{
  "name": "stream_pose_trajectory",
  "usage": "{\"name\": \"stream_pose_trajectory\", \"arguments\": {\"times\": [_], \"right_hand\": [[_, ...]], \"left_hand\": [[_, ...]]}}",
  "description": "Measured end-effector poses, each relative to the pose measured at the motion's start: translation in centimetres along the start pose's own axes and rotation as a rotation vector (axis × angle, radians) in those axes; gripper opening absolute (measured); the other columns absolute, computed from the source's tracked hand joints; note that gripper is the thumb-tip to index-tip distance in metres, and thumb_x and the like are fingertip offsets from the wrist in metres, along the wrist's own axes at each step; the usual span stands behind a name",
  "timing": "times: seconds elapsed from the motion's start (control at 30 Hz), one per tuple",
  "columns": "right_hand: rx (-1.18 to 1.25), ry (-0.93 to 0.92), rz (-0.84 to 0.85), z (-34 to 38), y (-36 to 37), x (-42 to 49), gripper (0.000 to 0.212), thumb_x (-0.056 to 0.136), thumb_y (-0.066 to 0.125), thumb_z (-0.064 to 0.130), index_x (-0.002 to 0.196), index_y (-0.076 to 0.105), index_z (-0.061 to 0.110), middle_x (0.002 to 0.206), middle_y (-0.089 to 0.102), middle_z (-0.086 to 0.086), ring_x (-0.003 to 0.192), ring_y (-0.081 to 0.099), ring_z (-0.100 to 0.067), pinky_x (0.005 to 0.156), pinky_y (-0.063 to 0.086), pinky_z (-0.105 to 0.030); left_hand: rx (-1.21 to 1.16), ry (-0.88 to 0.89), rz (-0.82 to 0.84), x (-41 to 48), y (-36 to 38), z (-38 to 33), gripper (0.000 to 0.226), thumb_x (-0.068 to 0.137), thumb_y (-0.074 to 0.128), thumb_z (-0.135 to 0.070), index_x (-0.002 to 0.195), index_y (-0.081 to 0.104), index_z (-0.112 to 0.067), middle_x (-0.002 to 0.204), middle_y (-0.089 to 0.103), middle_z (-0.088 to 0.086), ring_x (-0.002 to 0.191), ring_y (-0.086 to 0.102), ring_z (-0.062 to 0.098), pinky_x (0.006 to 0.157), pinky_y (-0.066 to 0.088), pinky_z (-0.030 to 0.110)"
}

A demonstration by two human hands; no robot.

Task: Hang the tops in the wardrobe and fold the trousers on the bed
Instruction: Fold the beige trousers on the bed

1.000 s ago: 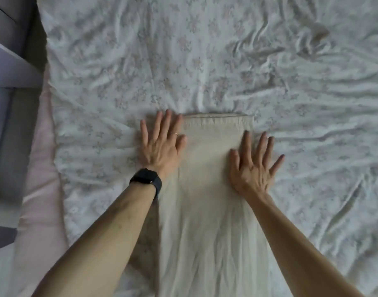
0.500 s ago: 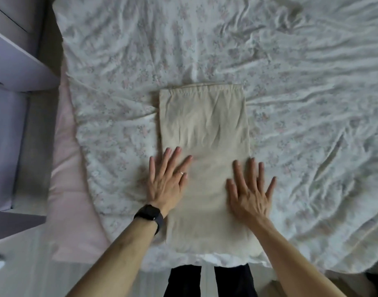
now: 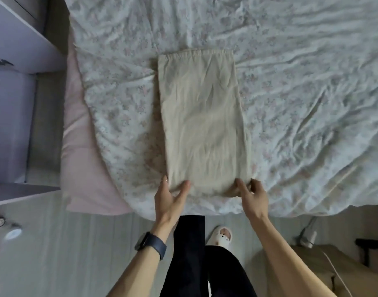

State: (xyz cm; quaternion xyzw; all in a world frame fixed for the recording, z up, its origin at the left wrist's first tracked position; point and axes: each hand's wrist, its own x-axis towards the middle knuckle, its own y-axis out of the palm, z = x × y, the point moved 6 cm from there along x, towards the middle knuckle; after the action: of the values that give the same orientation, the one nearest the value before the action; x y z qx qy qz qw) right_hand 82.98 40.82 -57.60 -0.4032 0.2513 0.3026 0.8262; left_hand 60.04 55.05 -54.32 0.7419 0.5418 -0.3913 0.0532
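Trousers (image 3: 203, 116): beige, creased, folded into a long rectangle; flat on the bed, elastic waistband at 12 o'clock, near end at 6 o'clock by the bed's edge.
Left hand (image 3: 168, 197): pinches the 7 o'clock corner, thumb on top.
Right hand (image 3: 251, 197): pinches the 5 o'clock corner, thumb on top.
Bed (image 3: 301, 103): crumpled floral cover.
Watch (image 3: 150, 245): dark, on the left wrist.

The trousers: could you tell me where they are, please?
Head view, centre: the trousers lie folded on the bed, near end held by left hand and right hand.
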Motion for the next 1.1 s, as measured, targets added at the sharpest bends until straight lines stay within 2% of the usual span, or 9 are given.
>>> {"name": "stream_pose_trajectory", "arguments": {"times": [0.1, 0.23, 0.4, 0.53, 0.63, 0.7, 0.8, 0.93, 1.1], "right_hand": [[-0.065, -0.023, 0.020, -0.5, -0.6, 0.4, 0.044, 0.095, 0.058, 0.054, 0.114, 0.061, 0.014, 0.100, 0.070, -0.002, 0.094, 0.064, -0.021, 0.074, 0.044, -0.032], [-0.239, -0.105, 0.011, -1.3, -0.8, 1.5, 0.040, 0.099, 0.048, 0.054, 0.092, 0.058, 0.016, 0.091, 0.066, -0.007, 0.100, 0.059, -0.033, 0.077, 0.045, -0.039], [-0.248, -0.084, -0.098, -2.1, -0.8, 0.5, 0.037, 0.103, 0.041, 0.049, 0.097, 0.054, 0.015, 0.096, 0.062, -0.008, 0.110, 0.055, -0.038, 0.082, 0.042, -0.042], [-0.350, -0.402, -0.279, -0.2, -0.5, -2.7, 0.048, 0.097, 0.036, 0.044, 0.127, 0.054, 0.011, 0.133, 0.056, -0.014, 0.127, 0.046, -0.039, 0.101, 0.037, -0.048], [-0.657, -0.870, -0.100, 2.2, 3.4, -4.6, 0.064, 0.099, 0.039, 0.043, 0.159, 0.027, 0.021, 0.167, 0.021, -0.008, 0.154, 0.016, -0.028, 0.120, 0.016, -0.046], [-0.832, -1.039, 0.074, 1.7, 5.7, -3.7, 0.063, 0.105, 0.027, 0.049, 0.162, 0.014, 0.027, 0.170, 0.005, -0.001, 0.157, 0.001, -0.021, 0.124, 0.008, -0.052], [-1.083, -0.956, 0.124, -1.2, 5.4, 0.6, 0.071, 0.101, 0.012, 0.067, 0.162, 0.007, 0.031, 0.170, -0.004, 0.006, 0.156, -0.006, -0.018, 0.122, 0.009, -0.062], [-1.143, -0.882, -0.019, -2.8, 2.9, 1.4, 0.095, 0.091, 0.034, 0.076, 0.162, 0.003, 0.021, 0.170, -0.006, -0.003, 0.156, -0.007, -0.025, 0.122, -0.009, -0.058], [-1.073, -1.113, -0.116, -3.0, 3.3, -1.8, 0.096, 0.084, 0.072, 0.017, 0.162, 0.015, 0.016, 0.169, 0.009, -0.008, 0.156, 0.008, -0.029, 0.123, 0.014, -0.057]], "left_hand": [[-0.001, 0.005, -0.059, -0.4, -0.7, 1.2, 0.033, 0.089, 0.072, -0.047, 0.110, 0.062, -0.024, 0.105, 0.069, -0.013, 0.098, 0.066, 0.001, 0.073, 0.046, 0.004], [0.138, 0.040, -0.108, 0.3, -1.8, 2.1, 0.035, 0.093, 0.067, -0.046, 0.090, 0.063, -0.011, 0.078, 0.066, -0.001, 0.074, 0.059, 0.012, 0.058, 0.041, 0.014], [0.081, -0.050, -0.273, 0.1, -2.5, 2.4, 0.025, 0.094, 0.066, -0.035, 0.109, 0.063, -0.015, 0.090, 0.066, -0.005, 0.096, 0.067, 0.025, 0.075, 0.046, 0.029], [0.617, 0.413, -0.495, -3.1, 0.6, -1.0, 0.063, 0.093, 0.059, -0.037, 0.149, 0.040, -0.016, 0.145, 0.050, 0.006, 0.132, 0.042, 0.028, 0.109, 0.031, 0.046], [1.089, 0.865, -0.132, -3.3, 6.5, -1.4, 0.075, 0.093, 0.050, -0.049, 0.159, 0.026, -0.022, 0.168, 0.017, 0.001, 0.155, 0.009, 0.020, 0.123, 0.008, 0.051], [1.281, 0.905, 0.012, -1.6, 7.6, 0.7, 0.078, 0.090, 0.048, -0.058, 0.158, 0.030, -0.024, 0.169, 0.011, -0.001, 0.156, -0.001, 0.018, 0.124, 0.004, 0.054], [1.341, 0.830, 0.051, 2.3, 6.0, 3.1, 0.093, 0.087, 0.045, -0.070, 0.161, 0.013, -0.026, 0.169, 0.000, -0.003, 0.156, -0.003, 0.018, 0.124, -0.002, 0.053], [1.461, 0.880, 0.008, 3.6, 3.7, 3.7, 0.109, 0.083, 0.056, -0.069, 0.162, 0.002, -0.017, 0.169, -0.005, 0.004, 0.156, -0.005, 0.022, 0.124, 0.002, 0.054], [1.449, 1.118, -0.124, -0.2, 3.1, 4.9, 0.080, 0.091, 0.045, -0.012, 0.162, 0.008, -0.016, 0.170, 0.002, 0.002, 0.155, 0.008, 0.023, 0.123, 0.020, 0.052]]}}
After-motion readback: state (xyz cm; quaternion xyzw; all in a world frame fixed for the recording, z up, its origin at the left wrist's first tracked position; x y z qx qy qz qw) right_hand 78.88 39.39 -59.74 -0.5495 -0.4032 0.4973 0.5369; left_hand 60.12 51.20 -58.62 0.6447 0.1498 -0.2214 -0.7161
